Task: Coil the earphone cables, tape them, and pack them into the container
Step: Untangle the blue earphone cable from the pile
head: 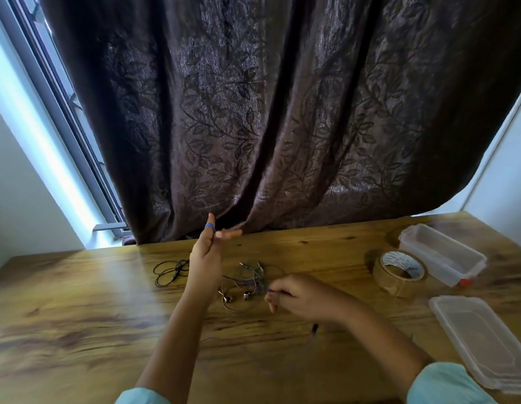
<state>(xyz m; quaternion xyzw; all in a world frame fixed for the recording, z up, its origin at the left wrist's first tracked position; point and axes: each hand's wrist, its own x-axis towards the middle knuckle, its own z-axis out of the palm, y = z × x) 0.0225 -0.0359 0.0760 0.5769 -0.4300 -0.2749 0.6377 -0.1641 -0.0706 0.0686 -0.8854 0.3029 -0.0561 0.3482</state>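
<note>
two tangled thin earphone cables (247,279)

On the table (78,316), a loose earphone cable (169,274) lies left of the raised left hand (205,258); a tangle of cables (247,282) sits between both hands. Right of them stands the tape roll (399,274), the container (441,253) behind it, what seems its lid (484,339) nearer. A curtain (268,112) hangs behind.

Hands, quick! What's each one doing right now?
Left hand: raised, open, blue cable wound round a finger.
Right hand: closed, fingers pinching a thin earphone cable above the table.
</note>
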